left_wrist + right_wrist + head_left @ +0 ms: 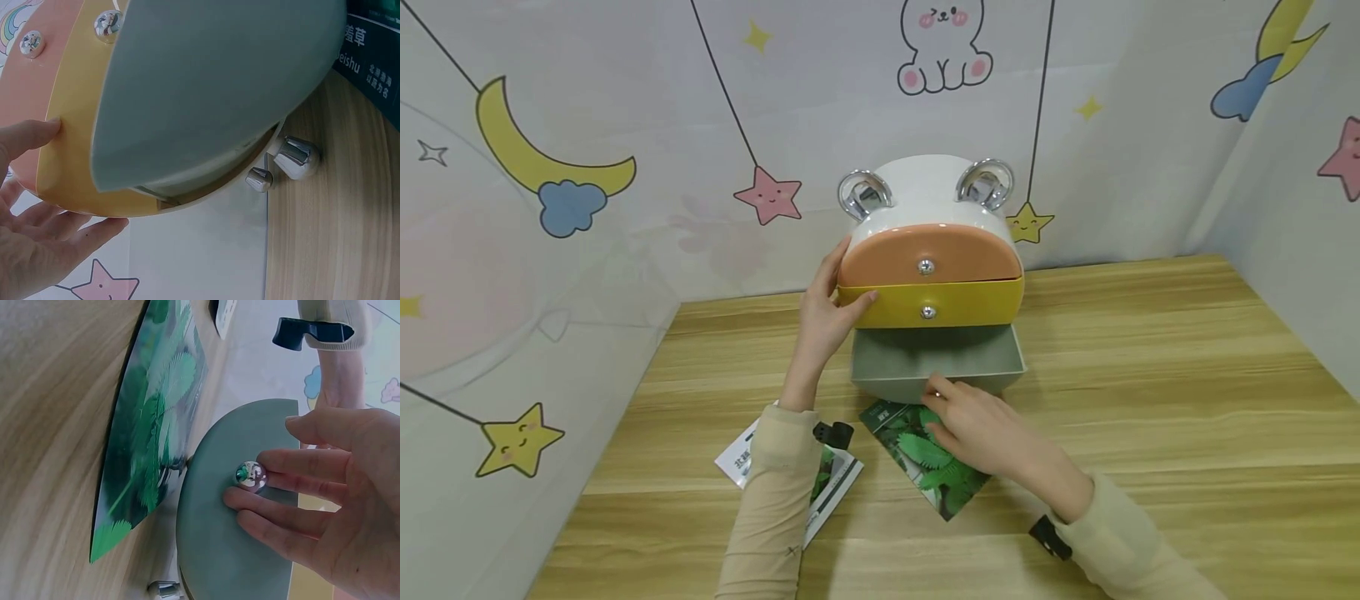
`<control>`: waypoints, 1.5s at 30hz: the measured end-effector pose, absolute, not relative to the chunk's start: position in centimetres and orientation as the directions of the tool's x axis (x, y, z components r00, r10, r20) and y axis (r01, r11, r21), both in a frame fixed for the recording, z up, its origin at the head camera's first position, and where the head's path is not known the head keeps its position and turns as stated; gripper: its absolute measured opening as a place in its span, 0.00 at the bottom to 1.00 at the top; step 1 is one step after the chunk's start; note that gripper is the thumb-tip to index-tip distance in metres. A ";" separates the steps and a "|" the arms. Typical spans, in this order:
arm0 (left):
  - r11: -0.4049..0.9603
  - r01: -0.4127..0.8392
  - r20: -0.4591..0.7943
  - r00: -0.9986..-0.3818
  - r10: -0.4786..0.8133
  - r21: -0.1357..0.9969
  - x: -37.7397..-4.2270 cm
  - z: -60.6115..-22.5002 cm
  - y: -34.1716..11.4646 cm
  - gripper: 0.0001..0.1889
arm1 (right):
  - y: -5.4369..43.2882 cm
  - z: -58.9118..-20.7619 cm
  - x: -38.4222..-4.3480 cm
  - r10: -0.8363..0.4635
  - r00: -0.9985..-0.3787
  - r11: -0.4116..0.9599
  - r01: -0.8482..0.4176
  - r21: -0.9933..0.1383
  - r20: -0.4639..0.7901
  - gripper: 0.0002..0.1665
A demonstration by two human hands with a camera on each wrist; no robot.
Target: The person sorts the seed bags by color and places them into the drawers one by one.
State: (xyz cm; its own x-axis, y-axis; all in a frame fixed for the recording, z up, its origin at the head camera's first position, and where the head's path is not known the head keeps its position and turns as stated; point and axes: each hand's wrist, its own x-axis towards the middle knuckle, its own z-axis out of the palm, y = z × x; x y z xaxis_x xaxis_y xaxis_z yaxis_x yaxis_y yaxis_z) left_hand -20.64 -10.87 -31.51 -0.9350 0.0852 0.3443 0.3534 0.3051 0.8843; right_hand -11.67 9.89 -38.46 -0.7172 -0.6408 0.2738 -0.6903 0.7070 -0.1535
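Observation:
A small drawer cabinet (921, 196) with a white top and two silver ears stands at the back of the table. Its bottom grey-green drawer (936, 354) is pulled out; the inside that shows is bare. The orange drawer (943, 254) and yellow drawer (880, 310) are in. My left hand (829, 317) holds the cabinet's left side, thumb on the yellow front and fingers along the side. At the green drawer's front, my right hand (337, 487) touches around the silver knob (251, 477) with extended fingers, its thumb apart from the knob.
Under the right hand lies a packet (925, 458) printed with green leaves. Another printed packet (838, 492) lies partly beneath the left forearm. Patterned white cloth (647, 275) hangs behind and beside the wooden table (1150, 400).

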 end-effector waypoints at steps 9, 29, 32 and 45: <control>0.302 0.370 0.359 -0.929 0.096 0.878 -20.7 -31.4 -10.7 0.39 | 10.1 -38.5 -11.3 -0.651 -0.704 0.703 -0.700 -0.125 0.285 0.18; 0.205 0.281 0.294 -0.955 -0.036 0.938 -22.9 -34.3 -10.6 0.42 | 10.3 -39.1 -10.8 -0.668 -0.671 0.704 -0.710 -0.017 0.322 0.22; 0.188 0.260 0.276 -0.959 -0.061 0.947 -22.7 -34.5 -10.6 0.41 | 10.4 -39.1 -10.6 -0.675 -0.664 0.699 -0.715 -0.010 0.320 0.22; 0.175 0.267 0.273 -0.962 -0.012 0.948 -20.8 -35.1 -11.5 0.39 | 10.9 -39.2 -9.1 -0.687 -0.677 0.702 -0.712 0.001 0.263 0.21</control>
